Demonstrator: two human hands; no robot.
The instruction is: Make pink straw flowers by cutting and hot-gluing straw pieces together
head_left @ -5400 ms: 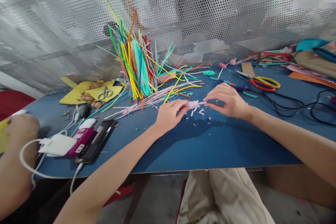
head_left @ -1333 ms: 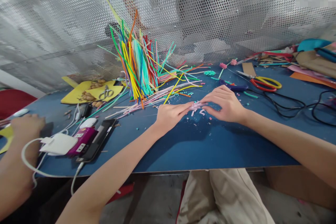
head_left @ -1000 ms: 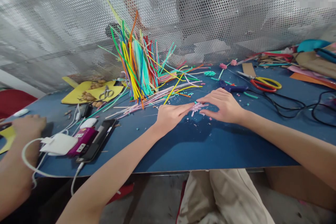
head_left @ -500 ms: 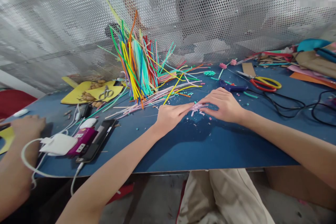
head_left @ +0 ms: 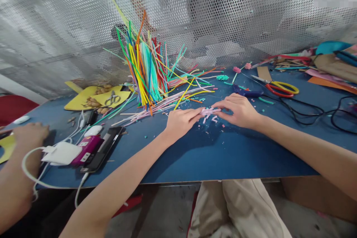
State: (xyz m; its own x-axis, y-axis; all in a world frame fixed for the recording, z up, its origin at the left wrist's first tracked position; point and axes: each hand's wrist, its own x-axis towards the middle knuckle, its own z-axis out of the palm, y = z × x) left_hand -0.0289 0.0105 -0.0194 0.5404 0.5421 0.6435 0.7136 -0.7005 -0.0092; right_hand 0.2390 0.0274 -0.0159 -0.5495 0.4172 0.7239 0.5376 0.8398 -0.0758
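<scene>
Between my two hands, just over the blue table, is a small bundle of short lilac pipe-cleaner pieces (head_left: 207,112). My left hand (head_left: 182,121) pinches its left end with fingers pressed together. From the other side, my right hand (head_left: 237,111) grips the right end between thumb and fingertips. Loose lilac pieces (head_left: 214,119) and tiny crumbs lie under the bundle. Beyond my right hand sits a dark blue glue gun (head_left: 248,93). Long pipe cleaners (head_left: 156,111) in pink and lilac lie behind my left hand.
Upright coloured pipe cleaners (head_left: 145,74) stand at the back before a perforated metal screen (head_left: 223,15). Scissors (head_left: 281,87) and black cable (head_left: 304,111) lie right. A phone (head_left: 104,150), purple power strip (head_left: 87,148) and another person's hand (head_left: 30,134) are left.
My right hand's fingers have shifted slightly on the lilac bundle, and more of it shows between the hands. Both arms stay nearly in place.
</scene>
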